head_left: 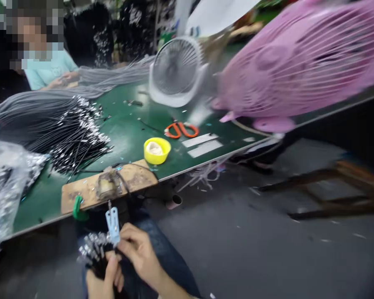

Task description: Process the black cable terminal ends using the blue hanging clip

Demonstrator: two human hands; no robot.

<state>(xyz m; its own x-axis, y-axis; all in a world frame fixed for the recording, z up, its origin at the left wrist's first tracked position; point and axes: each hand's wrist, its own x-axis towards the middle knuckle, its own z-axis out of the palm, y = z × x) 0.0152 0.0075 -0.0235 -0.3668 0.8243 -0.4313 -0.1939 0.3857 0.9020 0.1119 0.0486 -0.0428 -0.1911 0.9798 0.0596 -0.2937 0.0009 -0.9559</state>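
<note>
My left hand (107, 276) is closed round a bundle of black cables (95, 251) with shiny metal ends that fan out above my fingers. Close by on the right, my right hand (141, 255) is pinched, its fingertips at the lower edge of a light blue clothespin (112, 224). What lies between those fingertips is hidden. The clothespin hangs from the front of a small device (107, 185) on a wooden board (139, 176) at the table edge. Both hands are over my lap, below the board.
On the green table (127, 143) lie a big pile of cables (77, 141), a plastic bag (1, 187), a yellow cup (157, 151) and orange-handled scissors (181, 130). A white fan (177, 70) and a pink fan (286, 66) stand farther back. A person (48, 68) sits across the table.
</note>
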